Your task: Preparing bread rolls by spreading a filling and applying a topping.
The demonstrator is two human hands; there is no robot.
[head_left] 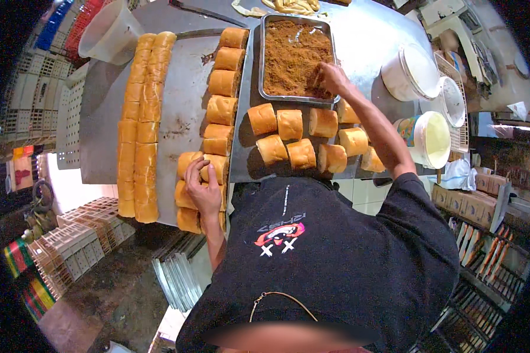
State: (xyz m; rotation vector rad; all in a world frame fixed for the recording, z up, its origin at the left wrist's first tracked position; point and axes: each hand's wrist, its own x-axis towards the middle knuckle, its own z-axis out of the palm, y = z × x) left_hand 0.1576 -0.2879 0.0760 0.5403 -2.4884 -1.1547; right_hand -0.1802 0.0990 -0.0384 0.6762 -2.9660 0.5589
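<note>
Bright overhead light, glare on the steel table (365, 35), perhaps slight blur, dark bent fisheye rim.

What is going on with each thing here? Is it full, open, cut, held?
Metal tray: full of brown crumbly powder.
Right hand: fingers dipped in the powder.
Left hand: resting on a bread roll.
Cut rolls: loose on the table.
Long loaves: uncut, in rows.
Yellow tub: open.

Steel worktop (365, 41) with bread rolls (288, 123), crumb tray (294, 56), tubs (409, 73)
</note>
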